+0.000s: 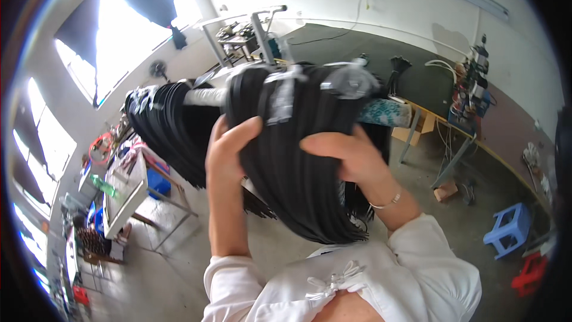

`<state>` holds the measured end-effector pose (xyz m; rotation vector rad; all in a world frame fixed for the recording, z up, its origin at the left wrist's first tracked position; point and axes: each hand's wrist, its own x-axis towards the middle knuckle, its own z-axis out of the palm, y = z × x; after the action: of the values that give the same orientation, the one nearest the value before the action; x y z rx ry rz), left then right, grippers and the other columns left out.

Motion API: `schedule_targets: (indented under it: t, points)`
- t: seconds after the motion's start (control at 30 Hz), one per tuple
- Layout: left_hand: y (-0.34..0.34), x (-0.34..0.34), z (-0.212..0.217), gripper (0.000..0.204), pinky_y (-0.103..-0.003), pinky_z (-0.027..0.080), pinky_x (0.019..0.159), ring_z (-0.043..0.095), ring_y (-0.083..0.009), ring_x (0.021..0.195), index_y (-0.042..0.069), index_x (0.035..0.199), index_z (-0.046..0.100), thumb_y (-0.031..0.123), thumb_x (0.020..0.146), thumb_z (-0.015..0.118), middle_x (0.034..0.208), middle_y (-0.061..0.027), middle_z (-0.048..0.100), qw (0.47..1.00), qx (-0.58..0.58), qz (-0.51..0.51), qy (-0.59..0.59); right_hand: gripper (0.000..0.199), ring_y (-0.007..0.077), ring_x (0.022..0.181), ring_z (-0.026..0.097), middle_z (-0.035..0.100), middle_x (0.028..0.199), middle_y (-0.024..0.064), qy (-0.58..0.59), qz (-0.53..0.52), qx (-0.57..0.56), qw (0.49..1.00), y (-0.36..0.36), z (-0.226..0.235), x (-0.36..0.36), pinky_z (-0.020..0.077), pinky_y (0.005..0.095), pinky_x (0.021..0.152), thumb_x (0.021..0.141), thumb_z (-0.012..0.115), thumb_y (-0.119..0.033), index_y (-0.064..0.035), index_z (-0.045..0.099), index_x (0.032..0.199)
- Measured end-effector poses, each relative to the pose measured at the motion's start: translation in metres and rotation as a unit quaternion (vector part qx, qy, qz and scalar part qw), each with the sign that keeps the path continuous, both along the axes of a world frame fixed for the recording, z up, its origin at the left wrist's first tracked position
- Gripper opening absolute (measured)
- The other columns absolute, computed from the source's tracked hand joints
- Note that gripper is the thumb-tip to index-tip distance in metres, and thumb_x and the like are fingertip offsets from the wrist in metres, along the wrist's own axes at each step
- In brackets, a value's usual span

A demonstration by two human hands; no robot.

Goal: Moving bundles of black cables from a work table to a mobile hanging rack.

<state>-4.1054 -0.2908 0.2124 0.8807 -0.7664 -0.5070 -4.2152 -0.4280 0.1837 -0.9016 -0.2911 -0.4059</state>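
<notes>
A thick bundle of long black strips (292, 161) hangs folded over a horizontal pole (205, 96) in front of me. Clear plastic wrap (351, 80) clings to the top of it. My left hand (226, 143) grips its left side, thumb on the front and fingers hidden behind. From the other side my right hand (351, 152), with a bracelet at the wrist, clasps it the same way. A second bundle of black strips (170, 125) hangs further left on the pole. Past my right hand, the pole's end (390, 113) shows speckled teal. What kind of strips these are I cannot tell.
A long dark-topped table (417, 77) runs along the far wall, with a machine (473, 86) on it. At right stand a blue stool (506, 229) and a red one (529, 274). A white table (128, 197) with clutter is at left, below windows.
</notes>
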Motion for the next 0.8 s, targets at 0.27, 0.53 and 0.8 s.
schedule_targets:
  t: [0.27, 0.53, 0.8]
  points:
    - [0.019, 0.063, -0.027, 0.052, -0.031, 0.049, 0.074, 0.061, -0.0205, 0.082, -0.007, 0.11, 0.047, 0.009, 0.064, 0.067, 0.097, -0.0142, 0.059, 0.993, 0.074, -0.075, -0.052, 0.043, 0.0134, 0.088, 0.055, 0.057, 0.096, 0.0064, 0.017, -0.033, -0.11, 0.993, 0.002, -0.029, 0.019, 0.0448, 0.027, 0.078, 0.066, 0.067, -0.003, 0.0011, 0.051, 0.106]
    - [0.004, 0.036, -0.014, 0.042, -0.028, 0.048, 0.073, 0.061, -0.018, 0.078, -0.005, 0.104, 0.052, 0.004, 0.064, 0.063, 0.092, -0.0111, 0.061, 0.995, 0.038, -0.088, -0.009, 0.042, 0.0136, 0.083, 0.056, 0.059, 0.094, 0.0072, 0.039, -0.127, -0.106, 0.985, 0.006, -0.016, 0.012, 0.0467, 0.028, 0.074, 0.063, 0.068, 0.0, 0.0021, 0.053, 0.102]
    - [-0.003, 0.07, -0.045, 0.048, -0.028, 0.048, 0.074, 0.06, -0.0172, 0.081, -0.001, 0.107, 0.052, 0.0, 0.062, 0.069, 0.094, -0.0095, 0.06, 0.984, 0.078, -0.159, -0.015, 0.048, 0.0192, 0.085, 0.059, 0.06, 0.093, 0.0104, 0.069, -0.123, -0.096, 0.985, -0.009, -0.032, -0.008, 0.0482, 0.0305, 0.073, 0.059, 0.067, 0.008, 0.0033, 0.052, 0.104]
